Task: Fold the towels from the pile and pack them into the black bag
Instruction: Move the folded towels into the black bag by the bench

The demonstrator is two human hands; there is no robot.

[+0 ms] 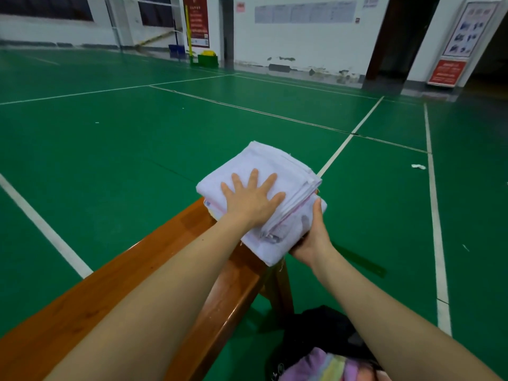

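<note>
While your left hand (251,200) presses flat, fingers spread, atop the folded white cloth towels (275,171), your right hand (312,240) grips their near edge at the orange wooden table's (137,270) end.

You see the white folded towels (275,171) stacked at the far end of the table (110,292), overhanging its right edge. Below, on the floor by the table's leg, the black bag (319,323) lies open, with a purple-and-yellow striped towel (324,365) showing in it.
</note>
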